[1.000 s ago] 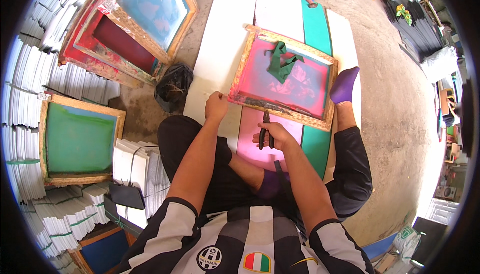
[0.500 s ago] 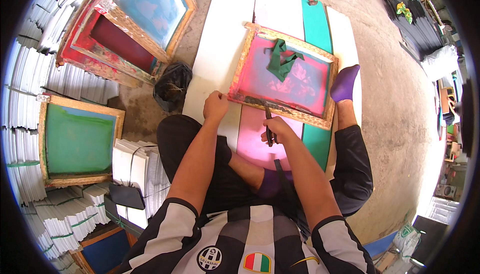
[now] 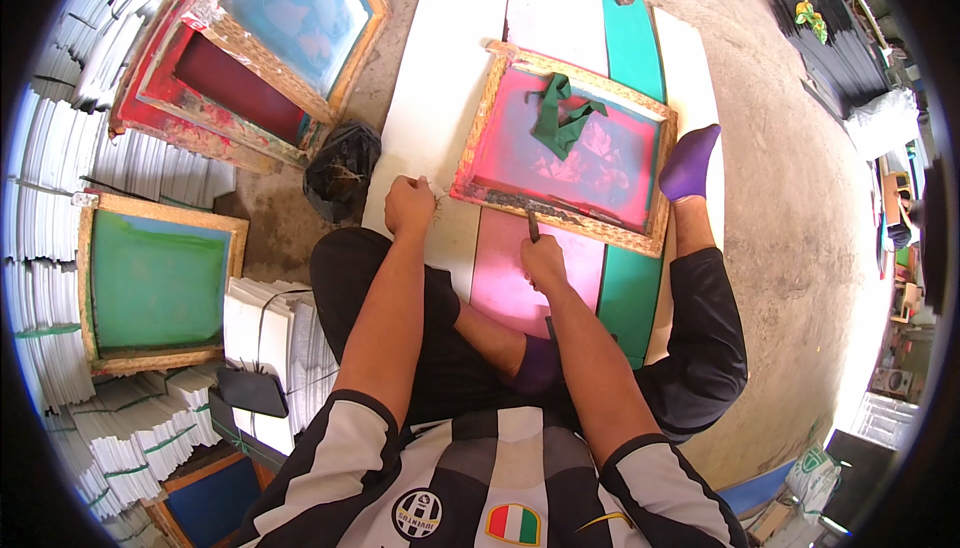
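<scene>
A wooden-framed printing screen [image 3: 655,243] with pink and blue-grey mesh lies on boards in front of me. A crumpled dark green cloth strip [image 3: 568,133] rests on its mesh. My right hand [image 3: 545,263] is closed around a slim black tool [image 3: 533,225], whose tip points away from me at the screen's near edge. The tool's lower part is hidden by the hand, and I cannot make out its kind. Left of the screen, my left hand [image 3: 409,205] is closed low over the white board [image 3: 430,78]. Whatever its fingers pinch, if anything, is too small to name.
Pink [image 3: 510,288] and green boards [image 3: 632,48] lie beneath the screen. My foot in a purple sock [image 3: 690,163] is beside its right edge. At left are a black plastic bag [image 3: 341,163], more framed screens [image 3: 165,283] and bundled white stacks [image 3: 40,173].
My left hand has moved slightly left, away from the screen's corner. My right hand has turned and its fingers have closed more around the black tool.
</scene>
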The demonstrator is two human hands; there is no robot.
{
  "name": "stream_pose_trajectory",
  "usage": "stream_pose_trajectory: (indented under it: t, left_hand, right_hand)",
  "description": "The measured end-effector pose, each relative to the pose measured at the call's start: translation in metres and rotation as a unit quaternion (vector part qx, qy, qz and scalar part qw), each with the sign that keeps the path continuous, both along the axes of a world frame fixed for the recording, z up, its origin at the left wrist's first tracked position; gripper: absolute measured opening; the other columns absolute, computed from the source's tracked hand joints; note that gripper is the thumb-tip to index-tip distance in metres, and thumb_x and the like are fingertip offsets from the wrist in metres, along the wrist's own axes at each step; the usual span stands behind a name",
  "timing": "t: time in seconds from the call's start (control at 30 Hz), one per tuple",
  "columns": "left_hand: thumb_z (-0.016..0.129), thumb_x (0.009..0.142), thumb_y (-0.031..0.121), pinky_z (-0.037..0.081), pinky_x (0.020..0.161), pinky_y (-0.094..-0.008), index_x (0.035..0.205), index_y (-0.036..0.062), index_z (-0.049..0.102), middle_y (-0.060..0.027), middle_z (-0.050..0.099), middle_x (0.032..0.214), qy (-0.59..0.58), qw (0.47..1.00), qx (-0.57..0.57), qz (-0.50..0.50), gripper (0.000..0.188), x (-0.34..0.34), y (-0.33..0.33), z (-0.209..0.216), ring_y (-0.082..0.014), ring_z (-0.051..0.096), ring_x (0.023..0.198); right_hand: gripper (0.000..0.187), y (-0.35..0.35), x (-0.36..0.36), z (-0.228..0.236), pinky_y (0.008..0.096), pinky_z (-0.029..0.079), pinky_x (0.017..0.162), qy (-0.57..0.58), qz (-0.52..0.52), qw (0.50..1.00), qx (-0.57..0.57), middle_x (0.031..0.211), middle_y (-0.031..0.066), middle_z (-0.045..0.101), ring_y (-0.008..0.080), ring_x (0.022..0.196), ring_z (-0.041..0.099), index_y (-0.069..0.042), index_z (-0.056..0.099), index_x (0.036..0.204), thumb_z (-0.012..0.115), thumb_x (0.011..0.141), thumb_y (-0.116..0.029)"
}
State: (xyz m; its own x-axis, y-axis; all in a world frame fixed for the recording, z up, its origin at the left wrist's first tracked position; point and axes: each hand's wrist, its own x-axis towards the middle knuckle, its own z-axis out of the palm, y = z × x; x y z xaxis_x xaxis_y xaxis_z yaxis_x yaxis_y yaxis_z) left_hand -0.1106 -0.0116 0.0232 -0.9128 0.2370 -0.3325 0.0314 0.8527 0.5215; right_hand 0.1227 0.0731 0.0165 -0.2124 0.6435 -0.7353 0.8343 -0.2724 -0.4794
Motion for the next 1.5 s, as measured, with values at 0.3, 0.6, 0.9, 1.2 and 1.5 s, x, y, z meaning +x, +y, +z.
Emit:
stream_pose_trajectory:
  t: [0.3,0.6,0.9,1.2,1.5]
  left_hand:
    - [0.067,0.092,0.028,0.054,0.081,-0.0415,0.104,0.0055,0.071,-0.0132,0.073,0.097,0.024,0.974,0.208,-0.088,0.025,0.014,0.005,-0.009,-0.0314,0.07,0.093]
    - [0.069,0.087,0.02,0.054,0.081,-0.042,0.107,0.0142,0.076,-0.0092,0.073,0.097,0.05,0.832,0.197,-0.517,0.022,0.062,0.003,0.0,-0.03,0.069,0.094]
    - [0.065,0.089,0.022,0.055,0.079,-0.0455,0.096,0.015,0.077,-0.0099,0.073,0.095,0.149,0.843,0.124,-0.501,0.016,0.053,0.004,-0.009,-0.0329,0.069,0.091]
    - [0.064,0.089,0.02,0.058,0.081,-0.0461,0.096,0.0118,0.077,-0.0161,0.075,0.1,0.09,0.961,-0.078,-0.248,0.017,0.019,0.002,0.004,-0.036,0.073,0.095]
    - [0.068,0.088,0.021,0.058,0.085,-0.0452,0.108,0.0088,0.075,-0.0182,0.073,0.112,0.006,0.975,-0.163,-0.15,0.024,0.003,0.003,0.014,-0.0363,0.072,0.103]
  right_hand:
    - [0.018,-0.006,0.015,-0.02,0.0365,0.05,0.042,0.274,-0.175,0.929,-0.175,0.064,0.0091,0.058,0.0215,0.048,0.058,-0.003,0.056,0.083,0.056,0.092,-0.018]
    - [0.019,-0.025,0.009,-0.002,0.0359,0.051,0.045,0.267,-0.061,0.946,-0.173,0.066,0.012,0.06,0.0221,0.049,0.059,0.002,0.057,0.09,0.057,0.09,-0.017]
    - [0.029,-0.012,0.016,0.006,0.0404,0.059,0.07,0.257,0.012,0.932,-0.255,0.099,0.0215,0.067,0.0275,0.081,0.07,0.004,0.056,0.116,0.059,0.098,-0.018]
    - [0.027,0.006,0.013,-0.003,0.041,0.055,0.056,0.208,-0.08,0.954,-0.201,0.082,0.0174,0.061,0.0274,0.064,0.064,0.009,0.054,0.108,0.058,0.095,-0.014]
    - [0.026,0.008,0.004,-0.012,0.0423,0.053,0.05,0.175,-0.095,0.965,-0.169,0.075,0.0167,0.058,0.0279,0.057,0.061,0.011,0.055,0.101,0.058,0.091,-0.013]
